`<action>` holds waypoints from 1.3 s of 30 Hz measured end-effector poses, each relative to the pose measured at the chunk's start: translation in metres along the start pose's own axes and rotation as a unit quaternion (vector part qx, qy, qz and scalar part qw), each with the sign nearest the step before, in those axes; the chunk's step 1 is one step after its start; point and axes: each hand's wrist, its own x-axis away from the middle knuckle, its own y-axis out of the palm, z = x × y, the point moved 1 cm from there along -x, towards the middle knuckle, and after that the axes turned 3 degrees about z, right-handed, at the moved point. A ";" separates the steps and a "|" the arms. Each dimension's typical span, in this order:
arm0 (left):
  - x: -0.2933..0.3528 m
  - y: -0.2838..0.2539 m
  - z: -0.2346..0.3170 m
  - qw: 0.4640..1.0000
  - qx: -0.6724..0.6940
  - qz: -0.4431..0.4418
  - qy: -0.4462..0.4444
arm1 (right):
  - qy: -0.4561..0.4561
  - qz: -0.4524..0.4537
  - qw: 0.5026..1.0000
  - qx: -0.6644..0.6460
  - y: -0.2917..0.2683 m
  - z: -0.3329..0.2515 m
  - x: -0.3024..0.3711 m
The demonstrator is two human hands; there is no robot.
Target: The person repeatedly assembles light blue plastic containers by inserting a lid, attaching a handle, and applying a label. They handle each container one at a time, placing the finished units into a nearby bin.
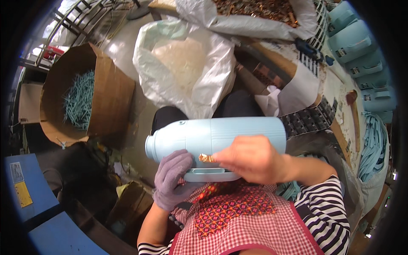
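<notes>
A light blue plastic thermos jug body (229, 127) lies on its side across my lap, neck to the left, its handle (208, 174) toward me. My left hand (173, 176), in a grey-purple glove, is closed round the jug beside the handle's left end. Bare, my right hand (250, 158) pinches a small shiny gold foil piece (207, 158) over the jug's side, just above the handle. Whether the foil touches the plastic I cannot tell.
Beyond my knees stands a white sack (187, 63) holding pale, clear plastic. A cardboard box (112, 85) at left contains blue plastic strips. Coppery scraps (259, 10) fill another sack at the back. Similar jug bodies (352, 40) stack at right, near a wooden-handled tool (355, 121).
</notes>
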 end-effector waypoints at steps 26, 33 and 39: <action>-0.055 -0.022 0.014 0.961 0.043 -0.110 -0.252 | 0.141 0.250 0.941 0.181 -0.157 0.134 -0.074; -0.061 0.004 -0.010 0.931 0.080 -0.162 -0.316 | 0.207 0.075 0.845 0.488 -0.220 0.252 -0.130; -0.075 0.005 -0.008 0.918 0.122 -0.169 -0.338 | 0.127 0.066 0.798 0.585 -0.221 0.228 -0.133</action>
